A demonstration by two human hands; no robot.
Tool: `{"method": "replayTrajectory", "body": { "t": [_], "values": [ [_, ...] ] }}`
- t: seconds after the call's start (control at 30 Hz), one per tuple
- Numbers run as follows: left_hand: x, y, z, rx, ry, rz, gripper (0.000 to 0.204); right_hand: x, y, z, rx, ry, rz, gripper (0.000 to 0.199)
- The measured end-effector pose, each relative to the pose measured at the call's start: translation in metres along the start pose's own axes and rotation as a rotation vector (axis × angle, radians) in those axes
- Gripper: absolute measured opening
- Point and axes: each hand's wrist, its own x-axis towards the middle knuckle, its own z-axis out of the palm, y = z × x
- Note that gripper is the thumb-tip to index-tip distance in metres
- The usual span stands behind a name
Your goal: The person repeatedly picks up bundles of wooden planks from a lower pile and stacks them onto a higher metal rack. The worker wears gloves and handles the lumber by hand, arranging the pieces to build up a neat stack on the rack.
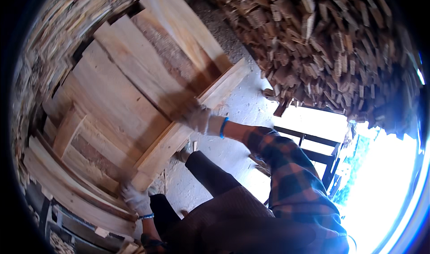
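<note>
A long pale wooden plank [161, 153] runs slantwise along the near side of a bed of wide boards [118, 83]. My right hand [200, 118], in a whitish work glove with a blue cuff, is closed over the plank's middle, its blurred fingers reaching past the far edge. At the plank's lower left end is my left hand [135, 199], gloved in the same way. Motion smears its fingers, so their grip on the wood cannot be made out. Reddish-brown bark shows along some of the boards.
Split wood [322, 43] is piled high at the upper right, with another stack [49, 39] along the left. A short block [68, 130] stands on the boards. My feet are on a pale floor [215, 155] beside the plank. Bright light enters past a dark frame [313, 153] at right.
</note>
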Motion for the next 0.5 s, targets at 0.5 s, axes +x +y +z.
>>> {"method": "replayTrajectory", "body": {
  "t": [0.5],
  "values": [
    [-0.034, -0.157, -0.096, -0.808, 0.890, -0.121, 0.087, 0.075, -0.248, -0.132, 1.141, 0.445, 0.036, 0.076]
  ]
}}
